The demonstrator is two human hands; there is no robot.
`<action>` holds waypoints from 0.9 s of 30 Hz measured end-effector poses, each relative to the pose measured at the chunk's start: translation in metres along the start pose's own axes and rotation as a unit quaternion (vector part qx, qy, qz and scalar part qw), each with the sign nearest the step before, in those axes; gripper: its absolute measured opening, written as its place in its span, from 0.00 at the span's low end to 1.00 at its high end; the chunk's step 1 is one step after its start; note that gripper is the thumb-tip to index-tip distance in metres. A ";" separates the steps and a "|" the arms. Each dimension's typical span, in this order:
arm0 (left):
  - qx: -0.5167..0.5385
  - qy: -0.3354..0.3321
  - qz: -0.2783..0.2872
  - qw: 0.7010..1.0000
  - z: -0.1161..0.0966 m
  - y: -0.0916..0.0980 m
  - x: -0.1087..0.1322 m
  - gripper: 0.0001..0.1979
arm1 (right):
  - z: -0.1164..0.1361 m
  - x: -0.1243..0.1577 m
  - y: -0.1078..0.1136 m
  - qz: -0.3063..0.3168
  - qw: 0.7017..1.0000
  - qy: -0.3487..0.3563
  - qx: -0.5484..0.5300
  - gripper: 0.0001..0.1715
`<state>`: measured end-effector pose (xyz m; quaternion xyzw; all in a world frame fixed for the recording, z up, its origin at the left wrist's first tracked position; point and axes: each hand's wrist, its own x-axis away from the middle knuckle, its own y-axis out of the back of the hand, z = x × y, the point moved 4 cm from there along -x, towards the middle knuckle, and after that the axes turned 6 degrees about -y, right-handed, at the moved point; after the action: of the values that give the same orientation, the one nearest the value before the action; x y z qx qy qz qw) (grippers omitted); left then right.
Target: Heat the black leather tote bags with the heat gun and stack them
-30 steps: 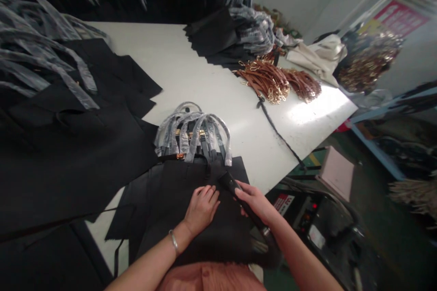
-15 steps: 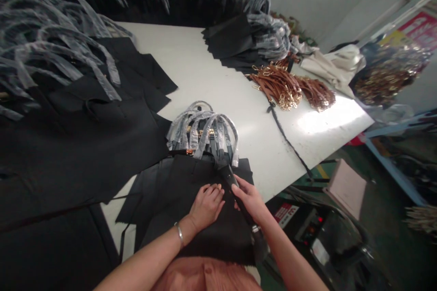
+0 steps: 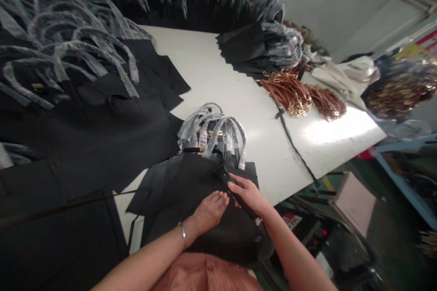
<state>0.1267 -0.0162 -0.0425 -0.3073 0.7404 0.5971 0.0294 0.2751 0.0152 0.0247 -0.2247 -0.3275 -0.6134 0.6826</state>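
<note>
A black leather-like bag panel [image 3: 191, 186] lies over other dark panels at the table's near edge. My left hand [image 3: 211, 209] rests palm down on it, its fingers lying slightly bent against the surface. My right hand [image 3: 247, 193] grips the handle of a black hand-held tool [image 3: 244, 204], which slants across the panel's right part. The tool's upper end [image 3: 221, 173] is at the panel, just below a plastic-wrapped handle; whether it touches is unclear. Several bag handles [image 3: 211, 129] in clear wrap, with gold-coloured fittings, stand beyond the panel.
Left lies a large heap of black panels [image 3: 112, 132] with wrapped handles. Farther back on the white table [image 3: 201, 63] are more black pieces [image 3: 242, 47] and brown straps with gold clasps [image 3: 287, 93]. A black machine with a red light [image 3: 324, 233] stands at lower right.
The view has shifted, so the table and heaps sit further right in the picture. My left hand's fingers are closer to the tool, and the tool's upper end has moved slightly down the panel.
</note>
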 end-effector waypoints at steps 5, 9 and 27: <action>0.011 -0.004 -0.005 1.000 0.000 0.000 0.002 0.16 | -0.010 0.013 0.016 0.039 0.998 -0.041 0.005 0.34; 0.026 -0.004 -0.008 1.000 0.000 -0.002 0.002 0.17 | 0.003 0.003 0.004 0.039 0.998 -0.018 0.042 0.36; 0.081 0.067 0.107 0.989 0.001 -0.014 0.001 0.09 | 0.048 -0.012 -0.048 0.015 0.968 0.084 0.237 0.29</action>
<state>0.1324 -0.0170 -0.0549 -0.2622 0.8150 0.5133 -0.0595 0.2187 0.0502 0.0447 -0.0090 -0.4016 -0.5248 0.7505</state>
